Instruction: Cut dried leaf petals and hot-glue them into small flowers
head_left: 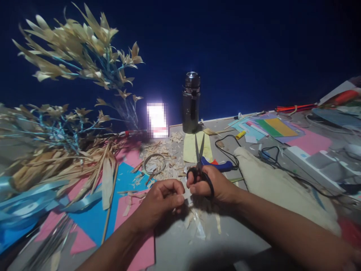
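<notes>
My right hand grips black-handled scissors with the blades pointing up and away, slightly apart. My left hand is closed in a pinch on a small pale strip held between both hands, just below the scissor handles. Pale dried-leaf cuttings lie scattered on the grey table in front of the hands and under them.
A dark metal flask stands behind the hands, a bright screen to its left. A blue glue gun, black cables, a power strip, coloured paper sheets, a wire ring, dried-leaf branches and blue ribbon surround the spot.
</notes>
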`<state>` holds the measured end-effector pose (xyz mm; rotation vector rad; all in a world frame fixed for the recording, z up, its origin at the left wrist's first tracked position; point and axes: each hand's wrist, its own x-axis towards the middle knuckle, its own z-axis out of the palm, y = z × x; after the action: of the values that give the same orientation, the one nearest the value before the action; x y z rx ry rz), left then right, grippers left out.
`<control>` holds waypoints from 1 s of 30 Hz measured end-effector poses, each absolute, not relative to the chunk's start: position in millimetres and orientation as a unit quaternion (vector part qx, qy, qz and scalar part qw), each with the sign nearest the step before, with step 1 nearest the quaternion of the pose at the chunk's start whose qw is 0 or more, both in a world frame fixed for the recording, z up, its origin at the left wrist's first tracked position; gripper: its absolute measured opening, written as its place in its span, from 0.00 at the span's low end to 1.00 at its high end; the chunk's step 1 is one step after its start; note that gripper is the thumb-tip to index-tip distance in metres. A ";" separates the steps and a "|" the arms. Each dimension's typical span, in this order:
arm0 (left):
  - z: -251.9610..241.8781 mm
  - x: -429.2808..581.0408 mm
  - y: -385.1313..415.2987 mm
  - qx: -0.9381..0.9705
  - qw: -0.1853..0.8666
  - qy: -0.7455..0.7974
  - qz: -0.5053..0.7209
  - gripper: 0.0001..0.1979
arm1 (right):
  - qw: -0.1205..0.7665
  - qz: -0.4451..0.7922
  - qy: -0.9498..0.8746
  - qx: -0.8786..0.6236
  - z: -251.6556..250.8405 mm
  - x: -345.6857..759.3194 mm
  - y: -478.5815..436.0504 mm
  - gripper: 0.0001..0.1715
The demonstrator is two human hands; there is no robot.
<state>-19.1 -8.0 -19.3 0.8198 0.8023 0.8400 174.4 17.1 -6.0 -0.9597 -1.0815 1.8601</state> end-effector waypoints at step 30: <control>-24.1 -11.4 -1.8 0.250 0.731 0.389 0.501 0.14 | 0.448 0.707 -0.358 -0.414 -19.9 160.9 14.4 0.25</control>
<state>-11.4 -1.8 -24.1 0.5506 0.8569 1.1030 160.9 14.4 -19.9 -1.0239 -0.8852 1.7504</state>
